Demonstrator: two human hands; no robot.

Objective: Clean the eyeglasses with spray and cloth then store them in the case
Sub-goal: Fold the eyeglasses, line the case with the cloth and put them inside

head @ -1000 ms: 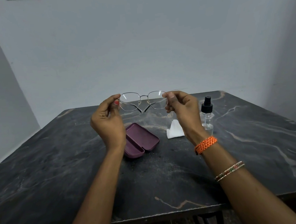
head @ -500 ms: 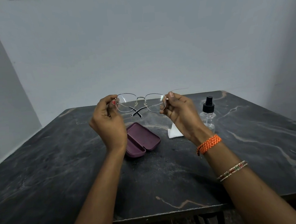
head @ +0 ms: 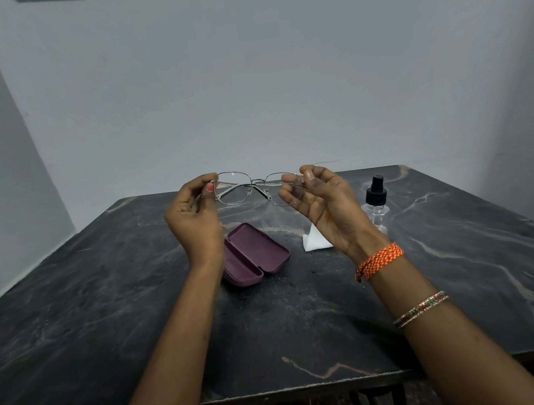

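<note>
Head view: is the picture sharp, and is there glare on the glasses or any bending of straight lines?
Head view: mostly sharp, light soft and even; a small bright glint on the glasses, whose thin frame looks faint near the right hand; the wide lens bows the table edges.

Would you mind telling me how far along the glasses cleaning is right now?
Done: the case lies open. In hand: the left hand and right hand hold the eyeglasses above the table. Left: spray bottle and cloth are down; storing remains.
</note>
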